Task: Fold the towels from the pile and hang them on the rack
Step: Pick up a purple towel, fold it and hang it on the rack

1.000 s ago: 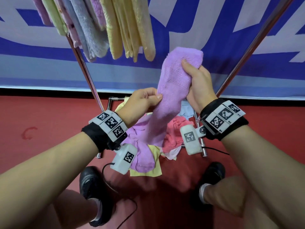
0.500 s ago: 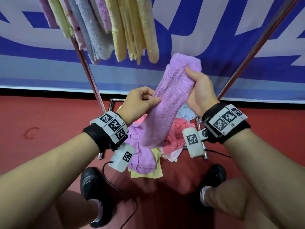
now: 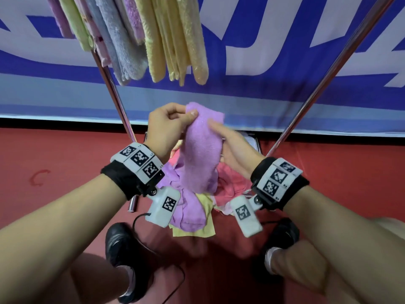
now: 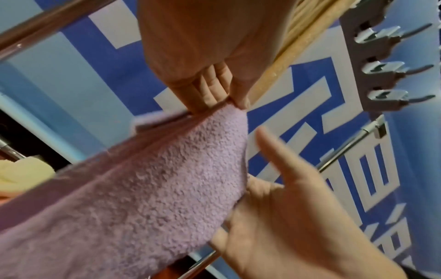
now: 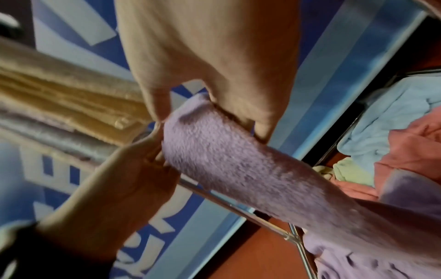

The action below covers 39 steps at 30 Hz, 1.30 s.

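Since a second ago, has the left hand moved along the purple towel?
Yes. The left hand has gone up from the purple towel's middle to pinch its top corner, now level with the banner's lower edge, beside the right hand.

Your hands meet on the towel (image 3: 202, 150), left hand (image 3: 168, 126) left, right hand (image 3: 235, 150) right; pile (image 3: 228, 183) below, hung towels (image 3: 153, 40) above.
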Tool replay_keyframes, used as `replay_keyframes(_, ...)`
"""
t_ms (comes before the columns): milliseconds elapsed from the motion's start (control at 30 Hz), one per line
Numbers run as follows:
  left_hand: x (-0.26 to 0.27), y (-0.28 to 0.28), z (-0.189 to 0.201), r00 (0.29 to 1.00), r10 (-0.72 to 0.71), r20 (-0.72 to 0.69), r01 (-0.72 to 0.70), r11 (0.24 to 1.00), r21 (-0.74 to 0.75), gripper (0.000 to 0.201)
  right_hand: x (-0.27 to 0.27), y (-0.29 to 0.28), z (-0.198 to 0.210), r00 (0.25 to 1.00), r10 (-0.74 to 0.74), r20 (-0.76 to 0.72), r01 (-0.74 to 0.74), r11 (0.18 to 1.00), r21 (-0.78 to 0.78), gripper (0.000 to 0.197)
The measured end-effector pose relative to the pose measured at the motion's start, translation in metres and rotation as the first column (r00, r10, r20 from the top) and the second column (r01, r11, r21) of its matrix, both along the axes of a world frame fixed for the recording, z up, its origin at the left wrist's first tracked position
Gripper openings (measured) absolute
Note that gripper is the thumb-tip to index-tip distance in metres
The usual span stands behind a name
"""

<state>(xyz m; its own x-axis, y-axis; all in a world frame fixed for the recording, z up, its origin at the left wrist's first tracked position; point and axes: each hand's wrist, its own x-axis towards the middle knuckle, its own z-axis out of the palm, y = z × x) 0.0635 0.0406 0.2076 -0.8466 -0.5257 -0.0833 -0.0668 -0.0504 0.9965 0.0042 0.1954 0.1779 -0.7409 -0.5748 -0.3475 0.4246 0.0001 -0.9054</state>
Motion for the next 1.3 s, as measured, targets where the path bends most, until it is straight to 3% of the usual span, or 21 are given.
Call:
replay_keyframes(133,-0.002,-0.01,0.001,0.994,0.105,0.008,-0.105,0.994,0.022,0.014,0.009,-0.004,-0.016,0.91,-0.17,-0.379,0.213,0.974,0.075,0.028)
replay_keyframes(200,-0.002,-0.01,-0.001,0.992,0.125,0.002,-0.125,0.992,0.025,0.014,0.012,-0.004,-0.013,0.858,-0.209,-0.469,0.246,0.969,0.017,0.034)
replay_keyframes(267,0.0,-0.009,-0.001,0.996,0.092,0.016,-0.092,0.996,0.016,0.018,0.014,-0.006,-0.005,0.81,-0.198,-0.552,0.216,0.976,-0.033,0.035)
replay_keyframes(333,0.001,-0.008,-0.001,0.999,-0.029,0.032,0.028,0.999,0.041,0.025,0.012,-0.006,0.002,0.77,-0.188,-0.61,0.2,0.979,-0.049,0.031)
replay_keyframes(533,0.004,-0.006,-0.001,0.964,-0.243,0.105,0.221,0.958,0.18,0.029,-0.006,0.002,0.019,0.771,-0.263,-0.579,0.273,0.959,-0.073,0.017)
replay_keyframes(600,0.005,-0.002,-0.001,0.943,-0.299,0.143,0.284,0.952,0.119,0.031,-0.009,0.004,0.023,0.776,-0.29,-0.56,0.301,0.951,-0.074,0.016)
replay_keyframes(667,0.005,0.004,0.002,0.959,-0.255,0.121,0.257,0.966,-0.003,0.031,-0.012,0.007,0.028,0.786,-0.311,-0.534,0.317,0.945,-0.083,0.02)
replay_keyframes(733,0.003,0.007,0.01,0.98,-0.194,0.044,0.197,0.979,-0.059,0.026,-0.013,0.007,0.029,0.828,-0.355,-0.434,0.335,0.934,-0.124,0.033)
replay_keyframes(800,-0.001,0.006,0.021,0.989,-0.143,-0.038,0.142,0.99,-0.02,0.019,-0.009,0.002,0.026,0.885,-0.397,-0.241,0.362,0.915,-0.178,0.05)
replay_keyframes(833,-0.004,0.004,0.026,0.991,-0.121,-0.062,0.122,0.993,0.005,0.019,-0.005,0.0,0.023,0.917,-0.371,-0.15,0.339,0.919,-0.204,0.056)
replay_keyframes(900,-0.009,-0.001,0.033,0.99,-0.124,-0.064,0.124,0.992,-0.005,0.022,0.006,-0.006,0.015,0.971,-0.236,-0.043,0.221,0.95,-0.222,0.05)
replay_keyframes(967,-0.01,-0.004,0.035,0.988,-0.157,-0.014,0.156,0.986,-0.06,0.027,0.01,-0.008,0.012,0.982,-0.155,-0.105,0.141,0.981,-0.135,0.04)
replay_keyframes(1033,-0.011,-0.008,0.035,0.986,-0.156,0.061,0.161,0.983,-0.088,0.031,0.006,-0.009,0.013,0.965,-0.167,-0.203,0.156,0.985,-0.073,0.044)
replay_keyframes(1200,-0.01,-0.017,0.029,0.942,-0.266,0.206,0.274,0.962,-0.008,0.02,-0.003,-0.008,0.015,0.921,-0.21,-0.328,0.223,0.975,0.003,0.057)
replay_keyframes(1300,-0.006,-0.017,0.026,0.938,-0.259,0.231,0.244,0.965,0.093,0.015,-0.002,-0.008,0.016,0.887,-0.185,-0.422,0.241,0.967,0.083,0.061)
